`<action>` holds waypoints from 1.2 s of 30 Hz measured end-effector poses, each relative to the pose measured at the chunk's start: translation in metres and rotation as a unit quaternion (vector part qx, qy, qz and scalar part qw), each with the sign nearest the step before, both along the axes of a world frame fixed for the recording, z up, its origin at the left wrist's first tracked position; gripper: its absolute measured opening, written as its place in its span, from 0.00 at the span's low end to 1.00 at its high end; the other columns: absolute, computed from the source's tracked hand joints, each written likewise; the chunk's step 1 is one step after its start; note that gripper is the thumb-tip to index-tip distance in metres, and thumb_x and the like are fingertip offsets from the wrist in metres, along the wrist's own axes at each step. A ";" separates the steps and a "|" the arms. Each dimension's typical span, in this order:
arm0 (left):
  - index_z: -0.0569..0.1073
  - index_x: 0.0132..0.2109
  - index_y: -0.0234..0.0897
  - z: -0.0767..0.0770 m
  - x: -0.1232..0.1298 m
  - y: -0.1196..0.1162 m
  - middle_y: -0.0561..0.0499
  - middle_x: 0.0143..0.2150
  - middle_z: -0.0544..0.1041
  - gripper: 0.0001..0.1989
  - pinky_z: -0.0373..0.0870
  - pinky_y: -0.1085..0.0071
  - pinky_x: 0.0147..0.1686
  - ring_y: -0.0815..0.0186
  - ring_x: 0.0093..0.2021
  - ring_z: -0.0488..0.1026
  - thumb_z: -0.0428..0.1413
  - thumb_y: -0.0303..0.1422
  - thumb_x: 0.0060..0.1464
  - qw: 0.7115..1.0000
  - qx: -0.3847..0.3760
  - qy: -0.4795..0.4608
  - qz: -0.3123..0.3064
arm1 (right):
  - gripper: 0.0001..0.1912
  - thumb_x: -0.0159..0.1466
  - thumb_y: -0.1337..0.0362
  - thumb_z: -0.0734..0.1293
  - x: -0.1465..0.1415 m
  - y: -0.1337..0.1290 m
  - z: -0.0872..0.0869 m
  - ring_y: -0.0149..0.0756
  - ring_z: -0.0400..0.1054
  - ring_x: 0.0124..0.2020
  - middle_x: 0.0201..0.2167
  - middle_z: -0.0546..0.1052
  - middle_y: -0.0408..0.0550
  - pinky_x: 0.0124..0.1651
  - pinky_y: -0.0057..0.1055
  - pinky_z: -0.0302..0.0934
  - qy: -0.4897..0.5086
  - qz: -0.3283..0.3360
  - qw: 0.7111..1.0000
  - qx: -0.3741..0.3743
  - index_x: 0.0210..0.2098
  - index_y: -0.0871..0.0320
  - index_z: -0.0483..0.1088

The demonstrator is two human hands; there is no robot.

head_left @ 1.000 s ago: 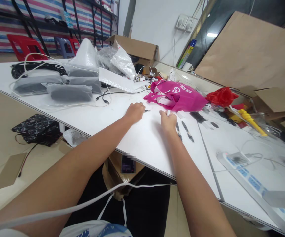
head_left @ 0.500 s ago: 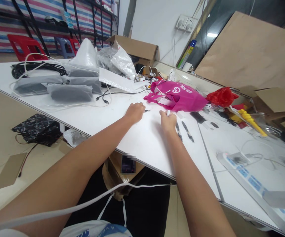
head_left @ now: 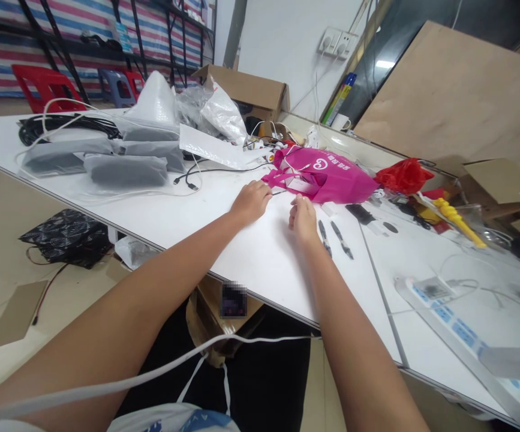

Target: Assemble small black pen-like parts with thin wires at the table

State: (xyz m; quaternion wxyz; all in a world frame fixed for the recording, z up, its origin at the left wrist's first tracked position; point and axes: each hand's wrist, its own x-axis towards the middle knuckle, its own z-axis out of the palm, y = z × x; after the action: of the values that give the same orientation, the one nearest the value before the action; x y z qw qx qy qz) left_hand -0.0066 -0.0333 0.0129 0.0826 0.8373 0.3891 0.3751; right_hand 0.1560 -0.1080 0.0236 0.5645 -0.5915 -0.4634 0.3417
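My left hand (head_left: pixel 251 203) is closed over the white table (head_left: pixel 260 252), and a thin dark rod (head_left: pixel 278 193) sticks out from its fingertips toward the right. Just across from it, my right hand (head_left: pixel 303 220) has its fingers curled; whatever they hold is mostly hidden, with only a hint of something pale at the fingertips. The two hands are apart. Two dark slim pen-like tools (head_left: pixel 341 240) lie side by side to the right of my right hand. Behind both hands rests a pink bag (head_left: pixel 343 180) with white print.
Grey wrapped packets (head_left: pixel 125 171) and a black cable coil (head_left: pixel 68 127) occupy the left side. A power strip (head_left: pixel 448 321) lies at right, near a yellow twisted object (head_left: pixel 460 222) and a red plastic bag (head_left: pixel 406 176). A white cable (head_left: pixel 188 348) crosses above my lap.
My left hand has shifted slightly right and the rod has moved with it toward the pink bag. My right hand has turned, and the white piece seen in it earlier is now mostly hidden.
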 end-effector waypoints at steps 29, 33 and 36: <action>0.75 0.40 0.36 0.011 0.008 0.003 0.51 0.40 0.80 0.08 0.69 0.75 0.36 0.72 0.36 0.74 0.66 0.33 0.59 0.761 -0.398 -0.482 -0.171 | 0.14 0.61 0.52 0.65 -0.007 -0.007 0.001 0.24 0.42 0.17 0.23 0.57 0.32 0.22 0.24 0.33 0.113 0.231 0.961 -0.101 0.43 0.50 0.67; 0.76 0.42 0.36 0.011 0.006 0.004 0.50 0.44 0.81 0.09 0.68 0.75 0.36 0.72 0.37 0.73 0.66 0.35 0.59 0.766 -0.399 -0.474 -0.171 | 0.14 0.62 0.51 0.65 -0.008 -0.006 -0.001 0.23 0.43 0.17 0.23 0.57 0.33 0.22 0.25 0.33 0.125 0.240 0.957 -0.101 0.42 0.52 0.68; 0.77 0.43 0.37 0.011 0.006 0.004 0.49 0.45 0.81 0.09 0.67 0.74 0.36 0.72 0.38 0.73 0.66 0.36 0.58 0.770 -0.400 -0.468 -0.170 | 0.14 0.62 0.50 0.66 -0.008 -0.006 -0.001 0.23 0.43 0.17 0.23 0.57 0.33 0.23 0.25 0.33 0.124 0.236 0.958 -0.102 0.42 0.52 0.68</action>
State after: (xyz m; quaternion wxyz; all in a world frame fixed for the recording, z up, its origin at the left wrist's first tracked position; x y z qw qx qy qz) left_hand -0.0009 -0.0297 0.0236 0.6439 0.5019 0.2687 0.5111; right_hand 0.1476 -0.1144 0.0225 0.4579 -0.4724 -0.4789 0.5812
